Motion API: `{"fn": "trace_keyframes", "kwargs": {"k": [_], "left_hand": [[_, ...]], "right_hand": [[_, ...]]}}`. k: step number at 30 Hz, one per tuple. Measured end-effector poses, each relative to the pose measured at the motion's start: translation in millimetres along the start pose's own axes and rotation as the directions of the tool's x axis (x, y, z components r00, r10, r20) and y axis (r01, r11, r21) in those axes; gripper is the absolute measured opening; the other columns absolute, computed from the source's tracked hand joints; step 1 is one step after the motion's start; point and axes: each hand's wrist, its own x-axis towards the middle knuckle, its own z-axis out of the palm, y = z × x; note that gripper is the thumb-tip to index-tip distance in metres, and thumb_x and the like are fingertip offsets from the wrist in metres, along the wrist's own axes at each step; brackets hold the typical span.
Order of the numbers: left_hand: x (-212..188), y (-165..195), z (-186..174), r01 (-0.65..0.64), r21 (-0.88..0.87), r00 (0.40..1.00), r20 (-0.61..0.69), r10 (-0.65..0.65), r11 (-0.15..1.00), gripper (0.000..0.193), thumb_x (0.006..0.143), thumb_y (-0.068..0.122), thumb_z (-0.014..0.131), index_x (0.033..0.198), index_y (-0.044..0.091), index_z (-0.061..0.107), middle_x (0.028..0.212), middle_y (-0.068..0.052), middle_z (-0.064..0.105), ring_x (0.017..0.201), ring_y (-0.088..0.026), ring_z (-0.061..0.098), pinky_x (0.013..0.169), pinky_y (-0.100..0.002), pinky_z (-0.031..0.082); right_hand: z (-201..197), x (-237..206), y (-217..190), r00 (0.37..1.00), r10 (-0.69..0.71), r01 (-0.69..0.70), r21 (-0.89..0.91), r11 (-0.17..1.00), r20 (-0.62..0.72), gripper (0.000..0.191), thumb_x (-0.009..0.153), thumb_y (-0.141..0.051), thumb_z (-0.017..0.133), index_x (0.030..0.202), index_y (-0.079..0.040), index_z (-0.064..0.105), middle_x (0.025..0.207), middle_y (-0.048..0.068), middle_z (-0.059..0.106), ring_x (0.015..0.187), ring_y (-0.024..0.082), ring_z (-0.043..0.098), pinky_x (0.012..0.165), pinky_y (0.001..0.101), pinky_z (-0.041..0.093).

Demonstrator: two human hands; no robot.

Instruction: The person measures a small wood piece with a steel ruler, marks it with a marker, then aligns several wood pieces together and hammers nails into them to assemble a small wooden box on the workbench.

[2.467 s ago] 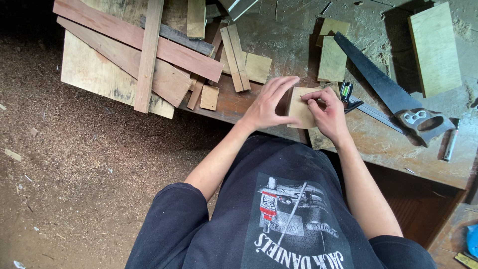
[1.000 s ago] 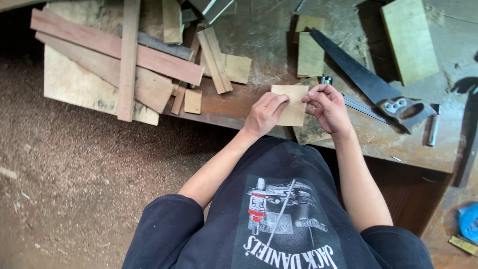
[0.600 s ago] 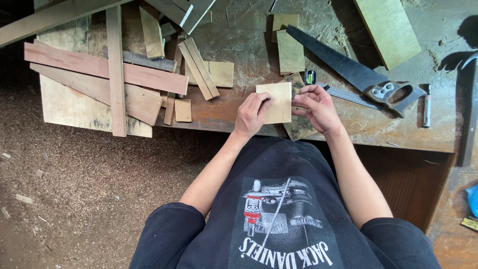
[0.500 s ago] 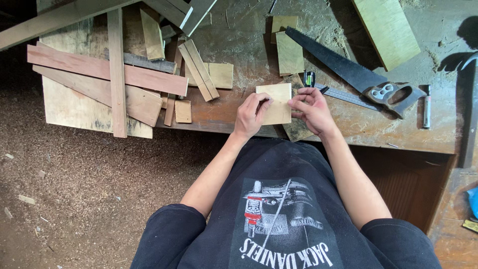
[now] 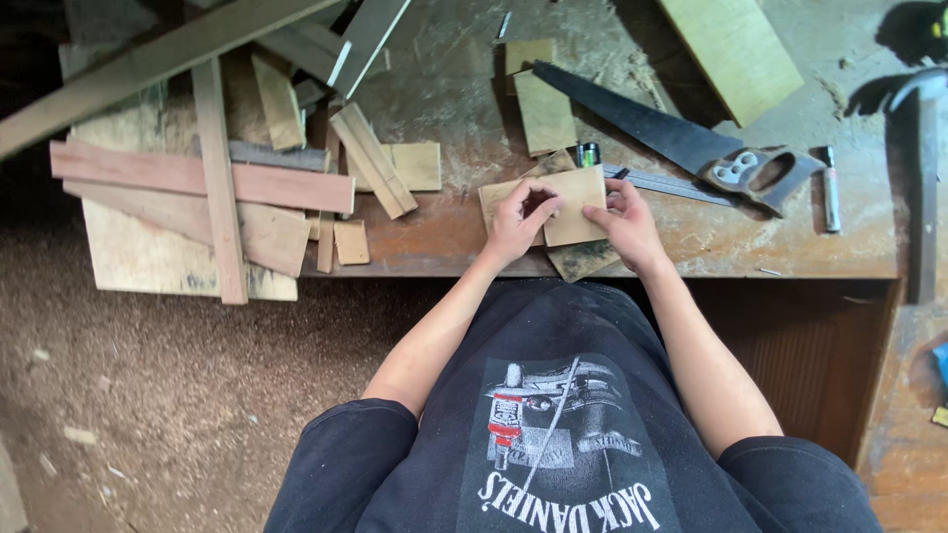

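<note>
Soft, even light falls on the dusty brown wooden desk, brightest toward its far right corner, where a dark shadow lies. The sawdust-covered floor beyond the desk's left edge fades dim. The picture is sharp mid-frame, with straight boards bowing near the borders.

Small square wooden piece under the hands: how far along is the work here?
Done: cut offcuts lie about, and the black handsaw is set down. In hand: the left hand and right hand hold the small square wooden piece on the workbench. No joining is visible yet.
</note>
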Motion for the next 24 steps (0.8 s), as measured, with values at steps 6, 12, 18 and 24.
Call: {"fn": "trace_keyframes", "kwargs": {"k": [6, 12, 18, 24], "left_hand": [[9.6, -7.8, 18.3, 0.002, 0.129, 0.997, 0.077, -0.012, 0.992, 0.013, 0.098, 0.012, 0.073, 0.105, 0.002, 0.068, 0.095, -0.001, 0.071, 0.088, -0.006, 0.067, 0.081, -0.023, 0.055], [29.4, 15.5, 52.1, -0.049, 0.253, 0.978, 0.208, -0.005, 0.966, 0.015, 0.094, 0.013, 0.077, 0.105, 0.003, 0.074, 0.094, -0.003, 0.075, 0.082, -0.009, 0.066, 0.077, -0.026, 0.055], [52.9, 31.9, 98.7, -0.251, 0.263, 0.859, 0.504, 0.089, 0.932, 0.016, 0.091, 0.013, 0.078, 0.106, 0.007, 0.076, 0.101, -0.006, 0.076, 0.088, -0.016, 0.071, 0.078, -0.029, 0.056], [67.1, 56.1, 178.9, -0.198, 0.332, 0.730, 0.678, -0.087, 0.922, 0.016, 0.091, 0.012, 0.078, 0.106, 0.008, 0.074, 0.096, -0.006, 0.073, 0.083, -0.020, 0.069, 0.075, -0.031, 0.054]], "right_hand": [[-5.2, -18.4, 1.0, 0.953, -0.253, 0.141, -0.498, 0.856, -0.167, 0.055, 0.088, -0.019, 0.077, 0.138, -0.003, 0.059, 0.109, 0.019, 0.067, 0.094, 0.026, 0.069, 0.083, 0.0357, 0.057], [-24.3, -45.3, -2.1, 0.910, -0.320, 0.124, -0.561, 0.818, -0.265, 0.053, 0.090, -0.022, 0.080, 0.137, -0.004, 0.062, 0.114, 0.018, 0.060, 0.098, 0.028, 0.063, 0.085, 0.0367, 0.055], [-68.8, -80.5, 6.5, 0.934, -0.144, 0.120, -0.092, 0.988, -0.328, 0.037, 0.094, -0.019, 0.073, 0.127, -0.004, 0.067, 0.106, 0.005, 0.073, 0.091, 0.011, 0.067, 0.081, 0.0273, 0.055], [-130.3, -116.6, 9.2, 0.918, -0.083, 0.102, 0.029, 0.994, -0.388, 0.033, 0.095, -0.018, 0.072, 0.125, -0.003, 0.068, 0.103, 0.004, 0.073, 0.089, 0.008, 0.065, 0.078, 0.0248, 0.056]]}}
